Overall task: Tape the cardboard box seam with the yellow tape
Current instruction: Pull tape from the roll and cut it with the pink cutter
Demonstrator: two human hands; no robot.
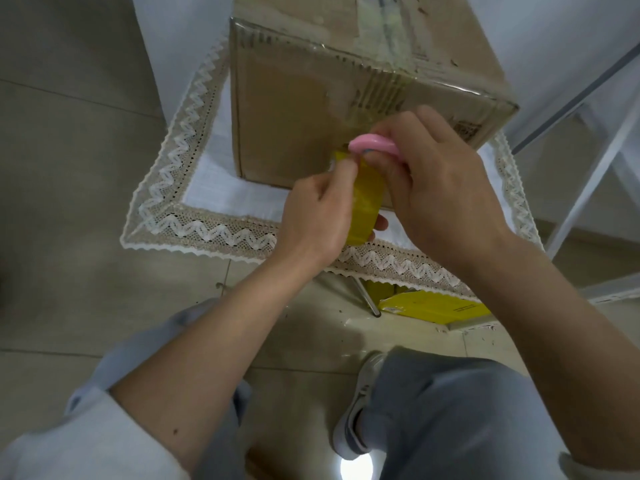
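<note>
**Yellow tape at the box's near face**

Head view: your left hand (317, 216) pinches the glossy yellow tape (365, 202) at frame centre, against the worn cardboard box (294, 109). Your right hand (440, 188) grips a pink tool (372, 144), its blade hidden. The box top is cut off above.

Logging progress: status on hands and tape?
Left hand grips yellow tape. Right hand holds pink cutter at cardboard box side. Nothing blocking.

The cardboard box (304, 109) fills most of the small lace-edged table (207, 188), leaving bare cloth strips at its left and front. A white frame (588, 168) crowds the right side, seemingly close.
</note>
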